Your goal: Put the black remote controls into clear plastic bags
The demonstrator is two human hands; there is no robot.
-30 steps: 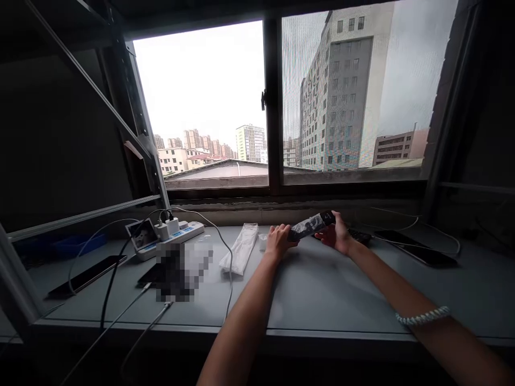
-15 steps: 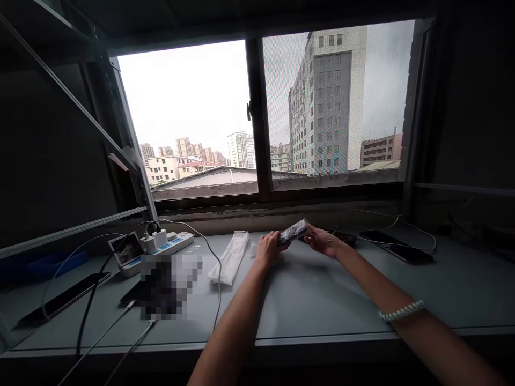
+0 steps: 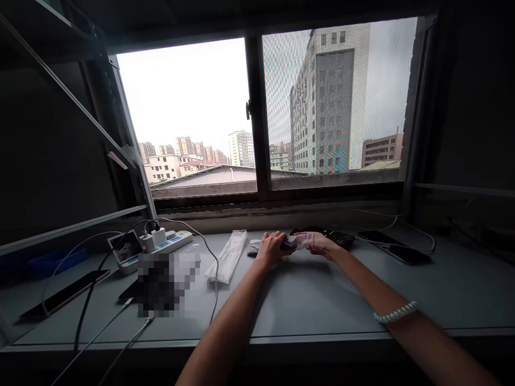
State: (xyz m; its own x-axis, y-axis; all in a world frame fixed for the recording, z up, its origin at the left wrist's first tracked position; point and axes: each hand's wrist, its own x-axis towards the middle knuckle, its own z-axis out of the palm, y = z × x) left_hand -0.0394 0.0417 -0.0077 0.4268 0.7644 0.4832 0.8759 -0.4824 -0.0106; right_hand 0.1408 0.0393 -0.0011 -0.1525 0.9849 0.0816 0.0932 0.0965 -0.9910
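Observation:
My left hand (image 3: 272, 246) is closed over a dark, narrow object (image 3: 288, 242) just above the grey desk. Its shape is mostly covered by my fingers, so I cannot tell its kind. From its right end stretches a clear plastic sleeve (image 3: 302, 240), pinched in the fingers of my right hand (image 3: 321, 244). Left of my left hand lies the visible end of a dark item in crumpled clear plastic (image 3: 253, 246). Behind my right hand rests a black device with rows of buttons (image 3: 340, 237), partly hidden.
A flat white plastic packet (image 3: 228, 257) lies left of my hands, a cable crossing it. Further left are a power strip (image 3: 173, 244) with chargers, a phone (image 3: 66, 294) and a blue tray (image 3: 56, 264). Another phone (image 3: 396, 246) lies right. A window stands behind the desk (image 3: 322, 305).
The wrapped object has come down from a tilt to nearly level. My right hand has moved slightly lower, and the clear sleeve now extends past the object's right end.

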